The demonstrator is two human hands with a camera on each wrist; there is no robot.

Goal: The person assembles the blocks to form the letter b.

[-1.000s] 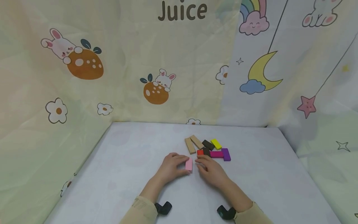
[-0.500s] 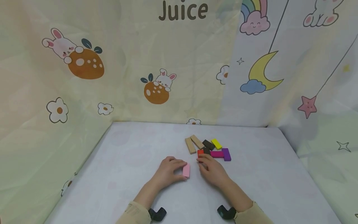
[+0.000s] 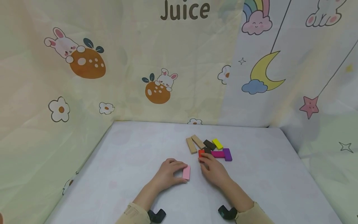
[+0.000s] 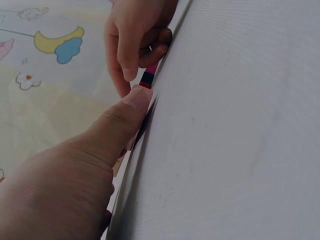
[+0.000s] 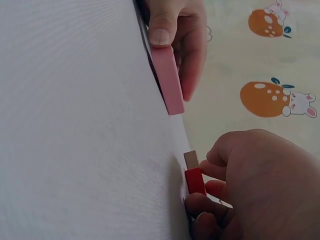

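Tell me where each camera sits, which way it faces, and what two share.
Head: worn on the head, facing forward and down at the white table and printed backdrop; left hand, right hand, forearms and sleeves show.
Left wrist: on that wrist, looking past the left hand toward the right hand; the white table appears tipped sideways.
Right wrist: on that wrist, looking past the right hand toward the left hand, which pinches the pink block.
Shared: head and right wrist both show the red block.
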